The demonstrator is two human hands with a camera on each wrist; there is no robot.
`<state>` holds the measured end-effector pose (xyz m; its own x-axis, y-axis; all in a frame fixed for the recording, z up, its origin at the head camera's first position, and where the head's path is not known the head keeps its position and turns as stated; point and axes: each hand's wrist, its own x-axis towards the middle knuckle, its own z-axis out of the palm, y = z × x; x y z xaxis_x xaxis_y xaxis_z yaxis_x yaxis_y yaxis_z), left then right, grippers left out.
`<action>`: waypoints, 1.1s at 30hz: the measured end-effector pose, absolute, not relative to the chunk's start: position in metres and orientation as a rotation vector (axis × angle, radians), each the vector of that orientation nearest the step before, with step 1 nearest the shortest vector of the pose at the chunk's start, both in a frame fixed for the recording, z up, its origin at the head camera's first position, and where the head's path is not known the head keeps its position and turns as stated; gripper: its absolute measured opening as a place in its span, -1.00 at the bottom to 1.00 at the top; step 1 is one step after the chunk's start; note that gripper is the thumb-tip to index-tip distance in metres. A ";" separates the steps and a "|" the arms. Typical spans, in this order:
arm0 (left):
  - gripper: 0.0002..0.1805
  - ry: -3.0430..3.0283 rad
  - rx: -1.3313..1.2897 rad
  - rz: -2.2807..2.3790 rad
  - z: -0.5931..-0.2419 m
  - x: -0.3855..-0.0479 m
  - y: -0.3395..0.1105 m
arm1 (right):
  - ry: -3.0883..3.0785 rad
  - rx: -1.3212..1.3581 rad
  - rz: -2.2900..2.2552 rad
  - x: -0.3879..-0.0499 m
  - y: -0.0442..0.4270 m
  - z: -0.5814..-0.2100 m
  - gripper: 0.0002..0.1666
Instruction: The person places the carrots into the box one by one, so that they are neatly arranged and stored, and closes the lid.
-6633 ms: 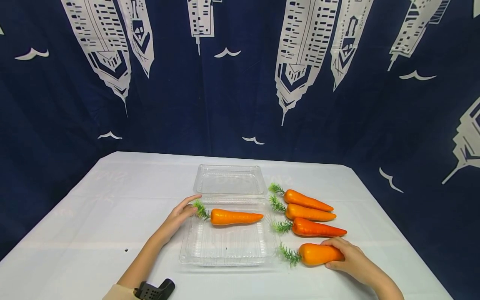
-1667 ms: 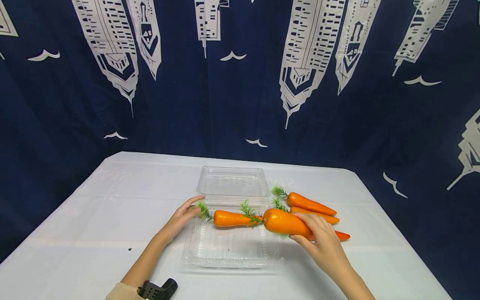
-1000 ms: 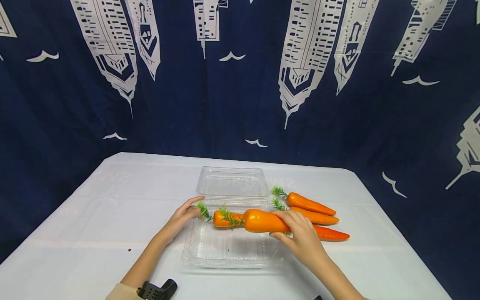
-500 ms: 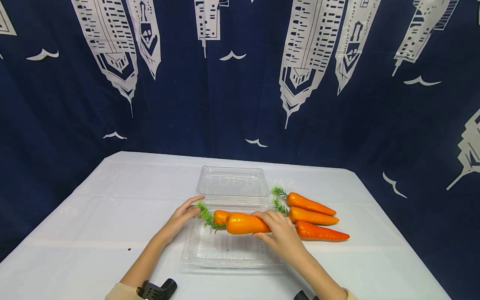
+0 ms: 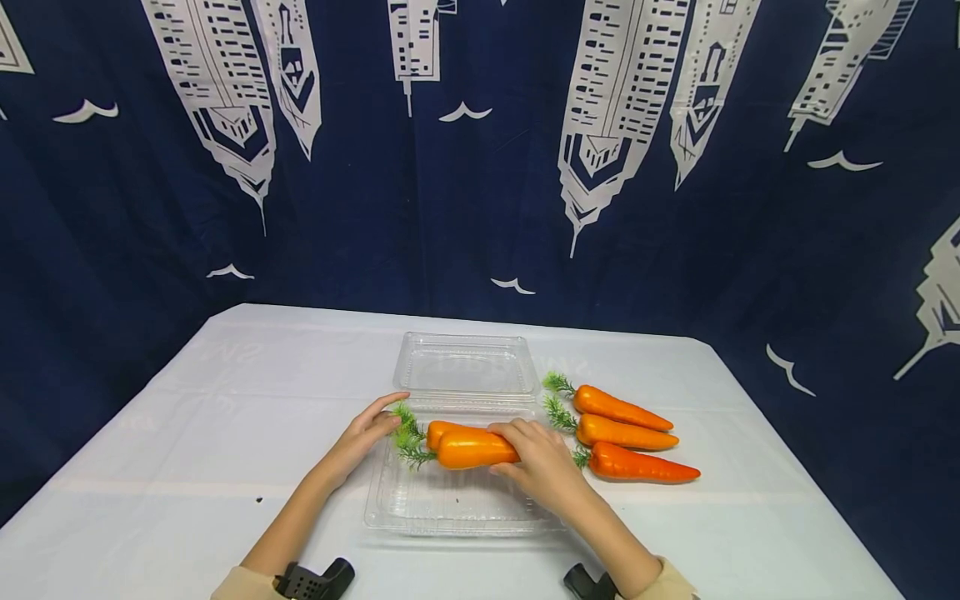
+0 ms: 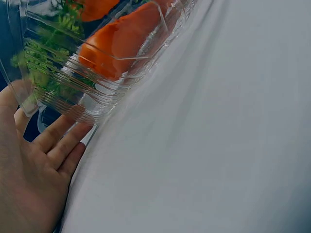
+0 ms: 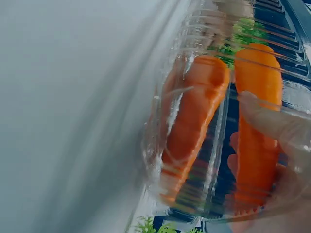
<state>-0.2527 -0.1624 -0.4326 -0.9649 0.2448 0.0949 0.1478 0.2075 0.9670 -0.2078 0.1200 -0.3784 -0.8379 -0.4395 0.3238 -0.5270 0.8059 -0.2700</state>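
Note:
My right hand [image 5: 542, 462] grips a thick orange carrot [image 5: 468, 450] with green leaves, over the lower half of a clear plastic container [image 5: 450, 523]. The thumb lies along this carrot [image 7: 257, 73] in the right wrist view. Another orange carrot [image 5: 439, 428] lies just behind it in the container, its tip hidden by the hand. Whether the two carrots touch, I cannot tell. At the container's left edge is my left hand [image 5: 360, 437], fingers extended and touching the clear wall, as the left wrist view [image 6: 63, 141] also shows.
The container's lid half [image 5: 463, 367] lies folded back behind it. To the right, three carrots lie in a row: the back carrot [image 5: 618, 408], the middle carrot [image 5: 626, 432] and the front carrot [image 5: 645, 463]. A white cloth [image 5: 225, 442] covers the table.
The right hand lifted the front carrot from the table at the right and carried it left over the container, then lowered it beside the other carrot. The left hand stays at the container's edge.

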 end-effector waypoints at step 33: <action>-0.52 2.362 0.401 1.918 -0.432 -0.250 -0.162 | -2.923 0.893 0.398 -0.216 0.106 -0.389 -0.51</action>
